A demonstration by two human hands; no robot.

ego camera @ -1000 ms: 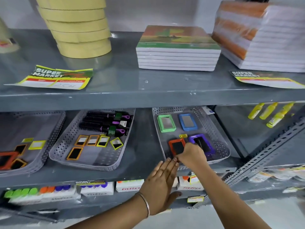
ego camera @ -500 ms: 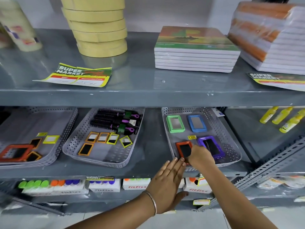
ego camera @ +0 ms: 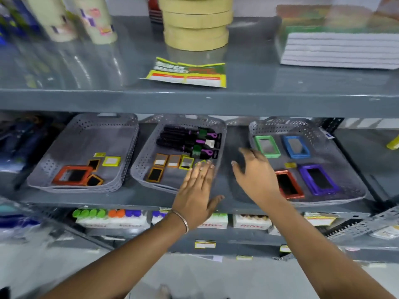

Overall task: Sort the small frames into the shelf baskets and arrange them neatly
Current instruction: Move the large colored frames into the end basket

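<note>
**Q:** How far had you got with the frames, starting from the left?

**A:** In the left basket (ego camera: 127, 134) the work looked unfinished to me. A big orange frame (ego camera: 72, 174) lay at its front edge, with two small dark frames touching it at an angle and a yellow frame (ego camera: 111, 161) just behind them. Those were a jumble, not a row.

**Q:** And the middle one?

**A:** The middle basket (ego camera: 141, 167) held brushes (ego camera: 185, 140) along its back edge. In front of them three small frames (ego camera: 173, 161) sat in a fair row, with one orange frame (ego camera: 155, 174) alone nearer the front edge. My left hand (ego camera: 195, 196) was over that basket's front right corner, fingers spread and flat, holding nothing. A small green piece showed just past my fingertips; I couldn't tell what it was.

**Q:** The right side?

**A:** My right hand (ego camera: 253, 175) hung over the shelf between the middle and right baskets, fingers loose and open, empty. The right basket (ego camera: 349, 190) seemed done: green frame (ego camera: 267, 147) and blue frame (ego camera: 296, 147) toward the back edge, red frame (ego camera: 288, 184) and purple frame (ego camera: 319, 180) toward the front, well spaced. I judged the left basket, and perhaps the stray orange one, still needed tidying.
</note>
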